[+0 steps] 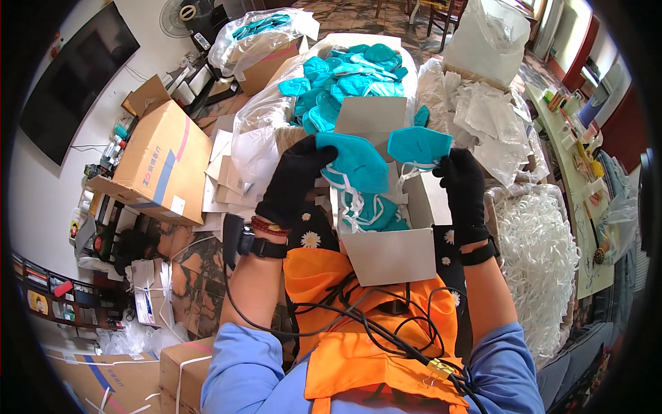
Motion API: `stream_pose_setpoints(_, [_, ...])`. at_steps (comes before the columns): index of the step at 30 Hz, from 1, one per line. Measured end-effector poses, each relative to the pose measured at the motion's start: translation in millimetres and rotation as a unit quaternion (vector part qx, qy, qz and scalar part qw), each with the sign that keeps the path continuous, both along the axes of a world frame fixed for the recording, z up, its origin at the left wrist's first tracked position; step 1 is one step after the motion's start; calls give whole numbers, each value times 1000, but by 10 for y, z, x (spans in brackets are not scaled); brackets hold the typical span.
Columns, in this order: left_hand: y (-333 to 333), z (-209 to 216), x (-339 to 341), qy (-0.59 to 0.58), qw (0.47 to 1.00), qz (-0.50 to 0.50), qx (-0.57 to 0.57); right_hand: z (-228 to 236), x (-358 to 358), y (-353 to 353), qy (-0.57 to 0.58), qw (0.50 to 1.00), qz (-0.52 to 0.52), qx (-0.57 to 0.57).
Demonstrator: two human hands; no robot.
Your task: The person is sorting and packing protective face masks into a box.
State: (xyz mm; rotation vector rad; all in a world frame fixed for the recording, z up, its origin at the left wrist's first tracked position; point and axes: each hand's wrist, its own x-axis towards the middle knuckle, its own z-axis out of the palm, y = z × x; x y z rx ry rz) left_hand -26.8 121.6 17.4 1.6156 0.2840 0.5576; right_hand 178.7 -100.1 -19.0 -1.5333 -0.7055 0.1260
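Note:
Black gloves cover both of my hands. My left hand (295, 176) pinches the left edge of a teal face mask (353, 162), whose white straps dangle below it. In my right hand (463, 183) is a second, folded teal mask (419, 146), gripped by its right end, a white strap hanging under it. Both masks are held above an open white box (389, 255) on my lap. More teal masks (376, 214) with white straps lie inside that box. Its raised back flap (372, 114) stands between the two held masks.
Ahead is a large plastic-lined carton of loose teal masks (338, 83). To the right stand a box of white straps (534, 255) and a carton of clear plastic bags (486, 117). A brown carton (162, 162) is on the left. Black cables (372, 321) cross my orange apron (317, 276).

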Motion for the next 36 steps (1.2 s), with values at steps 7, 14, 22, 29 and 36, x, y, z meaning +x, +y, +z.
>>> stream_pose_setpoints(7, [-354,-170,128,-68,971,-64,-219,1,-306,75,207,971,72,98])
stream_pose_setpoints(14, [-524,-73,288,-61,992,58,-90,-76,-452,20,245,965,98,-5])
stream_pose_setpoints(22, [-703,-60,464,-85,989,117,-40,148,-841,67,276,936,194,101])
stream_pose_setpoints(29, [-732,-246,373,29,994,-37,-101,139,-478,-22,314,923,72,212])
stream_pose_setpoints(36, [-194,-500,242,-12,979,-122,-164,209,-459,-76,330,920,111,179])
